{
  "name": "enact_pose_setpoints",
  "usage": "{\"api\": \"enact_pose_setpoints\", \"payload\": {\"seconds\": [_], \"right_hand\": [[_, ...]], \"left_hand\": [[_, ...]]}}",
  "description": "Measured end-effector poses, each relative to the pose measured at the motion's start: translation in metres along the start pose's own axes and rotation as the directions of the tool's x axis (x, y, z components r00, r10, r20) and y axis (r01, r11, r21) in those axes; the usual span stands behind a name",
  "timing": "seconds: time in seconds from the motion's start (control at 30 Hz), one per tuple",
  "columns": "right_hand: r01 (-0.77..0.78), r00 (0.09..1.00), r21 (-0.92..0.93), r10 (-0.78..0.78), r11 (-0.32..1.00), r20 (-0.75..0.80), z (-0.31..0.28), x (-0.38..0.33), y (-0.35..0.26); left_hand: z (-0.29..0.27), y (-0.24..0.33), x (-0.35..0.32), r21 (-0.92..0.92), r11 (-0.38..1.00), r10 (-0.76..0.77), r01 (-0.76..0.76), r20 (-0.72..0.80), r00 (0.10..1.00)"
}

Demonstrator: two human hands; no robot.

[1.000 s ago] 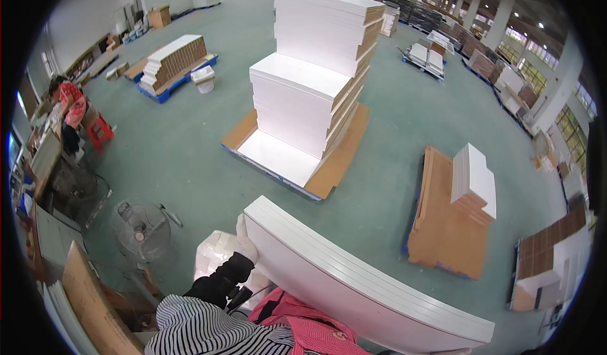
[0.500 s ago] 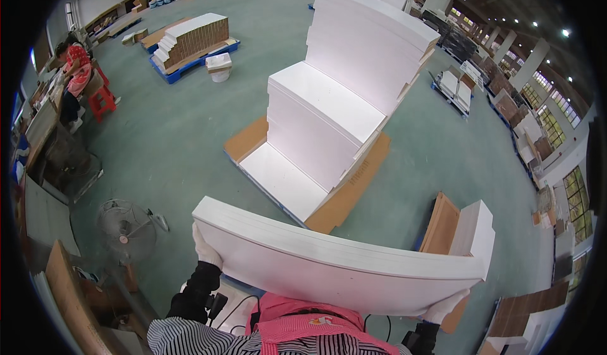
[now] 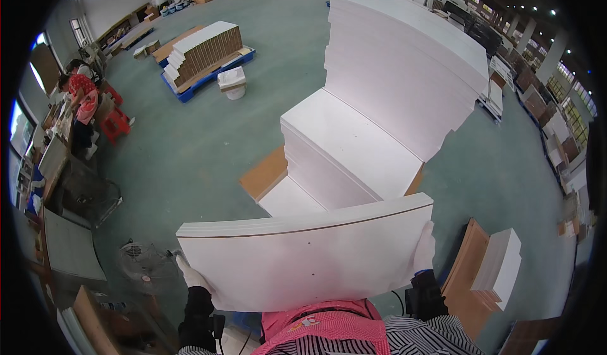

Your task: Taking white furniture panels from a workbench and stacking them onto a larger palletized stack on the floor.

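Far to the left of the stepped white stack point(image 3: 386, 76), 2 people point(image 3: 83, 92) are at a cluttered bench point(image 3: 57, 176), with a red stool point(image 3: 116, 126) beside them on the side toward the stack. Nearer than the stack and to its left, a round fan point(image 3: 147, 269) is on the green floor point(image 3: 190, 171).

The left grip point(image 3: 191, 271), white-gloved and to the near left of the stack, grasps the left end of a white panel bundle point(image 3: 310, 254). Farther off, left of the stack, a brown-edged stack point(image 3: 208, 54) lies on a blue pallet point(image 3: 184, 95); a white bucket point(image 3: 234, 89) is between it and the stepped stack.

The panel bundle is on the near side of the stepped stack, covering part of its base from view. Several layers show along its upper edge, and its broad face, marked by 2 small dark spots, is tilted toward the wearer's pink apron point(image 3: 322, 326). The right grip point(image 3: 425, 247), also gloved, grasps the bundle's right end, at the stepped stack's near right. Farther right of the stepped stack, a smaller white stack point(image 3: 499, 263) stands on brown board point(image 3: 466, 257).
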State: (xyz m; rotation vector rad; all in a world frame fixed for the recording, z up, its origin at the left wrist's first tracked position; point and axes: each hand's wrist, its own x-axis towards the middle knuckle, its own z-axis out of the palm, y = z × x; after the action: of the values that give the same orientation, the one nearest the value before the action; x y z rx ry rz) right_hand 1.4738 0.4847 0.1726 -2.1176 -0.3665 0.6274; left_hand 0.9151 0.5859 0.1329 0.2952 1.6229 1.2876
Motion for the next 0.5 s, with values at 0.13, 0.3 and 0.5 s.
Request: {"api": "enact_pose_setpoints", "payload": {"seconds": [0.13, 0.3, 0.5], "right_hand": [[0.010, 1.000, -0.035, -0.010, 0.999, -0.016, 0.053, 0.033, -0.030], [-0.102, 0.983, -0.010, 0.099, 0.995, -0.156, 0.079, 0.055, -0.046], [-0.369, 0.894, -0.150, 0.306, 0.917, -0.328, 0.117, 0.050, -0.060]], "left_hand": [[0.032, 0.007, 0.085, 0.000, 1.000, -0.031, 0.031, 0.039, 0.999], [0.170, 0.050, 0.144, 0.228, 0.971, -0.092, 0.070, 0.087, 0.992], [0.280, 0.065, 0.289, 0.398, 0.916, -0.224, 0.048, 0.409, 0.884]]}}
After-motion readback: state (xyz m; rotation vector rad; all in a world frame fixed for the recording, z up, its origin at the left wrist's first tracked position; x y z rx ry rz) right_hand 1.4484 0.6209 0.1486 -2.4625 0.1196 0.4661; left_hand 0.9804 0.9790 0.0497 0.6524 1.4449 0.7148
